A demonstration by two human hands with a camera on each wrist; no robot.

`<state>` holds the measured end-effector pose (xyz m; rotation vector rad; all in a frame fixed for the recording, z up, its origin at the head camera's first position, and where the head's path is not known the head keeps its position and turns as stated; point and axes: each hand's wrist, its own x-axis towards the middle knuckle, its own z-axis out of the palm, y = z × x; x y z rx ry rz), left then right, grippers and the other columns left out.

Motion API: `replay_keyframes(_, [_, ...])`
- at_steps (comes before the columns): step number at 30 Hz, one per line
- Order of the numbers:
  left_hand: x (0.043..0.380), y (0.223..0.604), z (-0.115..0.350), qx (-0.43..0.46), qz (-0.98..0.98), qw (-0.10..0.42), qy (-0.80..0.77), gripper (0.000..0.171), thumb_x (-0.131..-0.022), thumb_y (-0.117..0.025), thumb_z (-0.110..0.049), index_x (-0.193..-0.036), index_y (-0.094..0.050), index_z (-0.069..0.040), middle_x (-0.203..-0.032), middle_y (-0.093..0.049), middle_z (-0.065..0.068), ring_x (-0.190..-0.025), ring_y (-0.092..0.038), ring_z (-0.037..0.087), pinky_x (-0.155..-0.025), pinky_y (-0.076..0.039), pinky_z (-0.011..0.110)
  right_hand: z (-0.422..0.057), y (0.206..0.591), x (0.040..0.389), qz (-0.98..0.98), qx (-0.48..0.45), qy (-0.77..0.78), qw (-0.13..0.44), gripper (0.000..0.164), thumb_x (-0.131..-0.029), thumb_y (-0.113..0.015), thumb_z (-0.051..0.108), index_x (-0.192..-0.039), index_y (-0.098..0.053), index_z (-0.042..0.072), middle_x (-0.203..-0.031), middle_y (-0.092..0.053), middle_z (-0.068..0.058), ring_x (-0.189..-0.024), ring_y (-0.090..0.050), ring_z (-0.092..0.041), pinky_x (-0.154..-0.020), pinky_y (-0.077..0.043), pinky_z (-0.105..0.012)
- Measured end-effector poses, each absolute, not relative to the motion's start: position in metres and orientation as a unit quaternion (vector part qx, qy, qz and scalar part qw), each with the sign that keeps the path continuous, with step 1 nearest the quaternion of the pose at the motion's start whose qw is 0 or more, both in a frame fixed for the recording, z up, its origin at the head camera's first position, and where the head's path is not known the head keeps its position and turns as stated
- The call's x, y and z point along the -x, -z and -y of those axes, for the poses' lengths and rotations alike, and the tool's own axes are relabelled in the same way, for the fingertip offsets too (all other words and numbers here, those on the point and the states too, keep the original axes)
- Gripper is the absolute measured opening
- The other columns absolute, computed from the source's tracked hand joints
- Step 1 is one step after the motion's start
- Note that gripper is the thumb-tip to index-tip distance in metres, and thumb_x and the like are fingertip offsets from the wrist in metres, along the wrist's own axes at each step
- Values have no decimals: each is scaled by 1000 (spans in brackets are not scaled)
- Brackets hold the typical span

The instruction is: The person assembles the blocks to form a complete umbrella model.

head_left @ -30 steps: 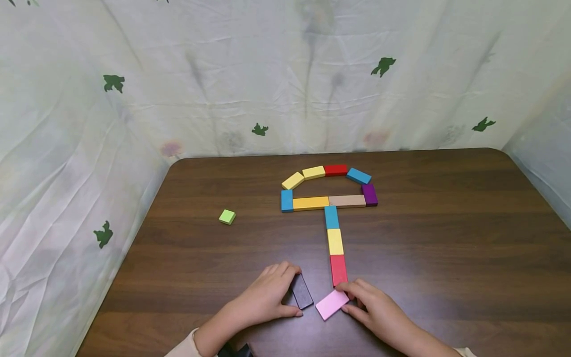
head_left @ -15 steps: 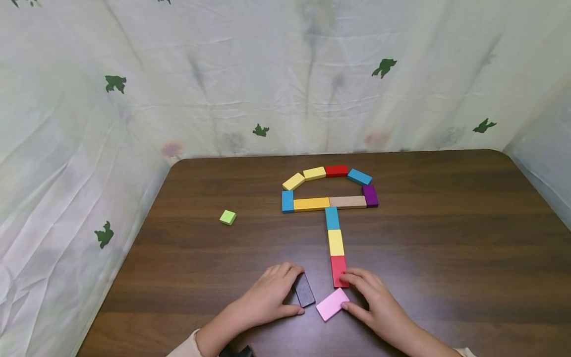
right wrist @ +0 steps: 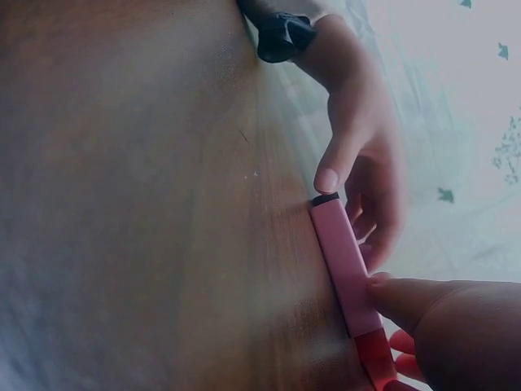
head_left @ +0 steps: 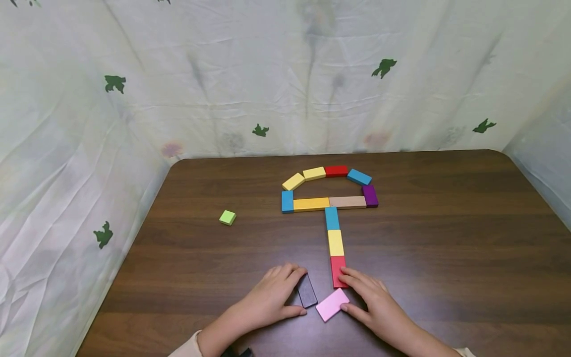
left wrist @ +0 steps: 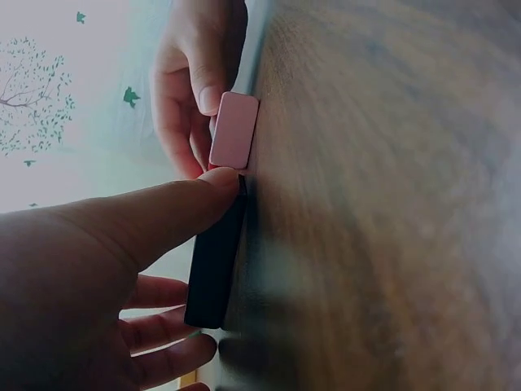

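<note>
My left hand (head_left: 271, 296) holds a black rectangular block (head_left: 307, 291) flat on the table, thumb at its near end and fingers at its far end. Just right of that block lies a pink block (head_left: 331, 305), set at a slant. The thumb of my right hand (head_left: 373, 303) touches the pink block's right side, while its fingertips rest on a red block (head_left: 336, 264). That red block ends a straight column below a yellow block (head_left: 335, 243) and a blue block (head_left: 332, 218). In the left wrist view, the pink block (left wrist: 234, 130) stands close to the black block (left wrist: 215, 265).
Several coloured blocks form a closed dome outline, with an orange-yellow block (head_left: 311, 204) and a tan block (head_left: 347, 202) along its base. A small green block (head_left: 227, 217) lies alone to the left on the brown table (head_left: 428, 238). A patterned cloth (head_left: 214, 74) hangs behind.
My right fingertips have shifted from the pink block's far corner onto the red block, the thumb staying by the pink one. My left hand has slid the black block slightly right, closer to the pink block.
</note>
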<state>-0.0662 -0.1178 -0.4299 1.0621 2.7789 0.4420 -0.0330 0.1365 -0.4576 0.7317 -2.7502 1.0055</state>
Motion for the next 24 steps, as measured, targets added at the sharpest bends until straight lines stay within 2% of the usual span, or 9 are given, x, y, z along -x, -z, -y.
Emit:
replay_keyframes(8, [65, 430, 117, -359, -920, 61, -143, 70, -78, -64, -48, -129, -44, -6, -115, -47, 4, -104, -44, 19, -93, -35, 37, -136, 459, 33, 906, -258, -324, 87, 52, -72, -76, 26, -119, -58, 13, -129, -48, 2, -114, -46, -16, -87, -32, -37])
replay_keyframes(12, [65, 429, 118, -358, -919, 74, -149, 72, -78, -62, -52, -130, -42, -6, -117, -46, 4, -105, -44, 18, -92, -35, 37, -137, 459, 33, 908, -253, -325, 77, 52, -72, -75, 27, -120, -57, 13, -130, -47, 3, -115, -46, -15, -88, -30, -34])
replay_keyframes(16, [69, 427, 121, -359, -915, 81, -166, 76, -77, -60, -56, -131, -40, -7, -121, -45, 5, -109, -43, 20, -93, -35, 39, -137, 458, 33, 911, -241, -329, 56, 53, -74, -74, 29, -121, -56, 14, -132, -46, 3, -117, -44, -15, -89, -31, -37])
replay_keyframes(20, [75, 422, 126, -355, -913, 69, -186, 76, -76, -60, -57, -131, -39, -8, -124, -44, 7, -113, -42, 22, -94, -35, 41, -137, 458, 33, 912, -236, -332, 47, 53, -74, -74, 30, -121, -56, 14, -132, -45, 3, -117, -44, -16, -90, -31, -40])
replay_keyframes(24, [84, 416, 135, -335, -918, 41, -209, 75, -76, -64, -51, -132, -39, -8, -126, -42, 6, -116, -39, 21, -97, -32, 40, -137, 459, 33, 909, -247, -330, 65, 53, -73, -74, 28, -121, -56, 13, -131, -47, 1, -116, -45, -16, -89, -29, -36])
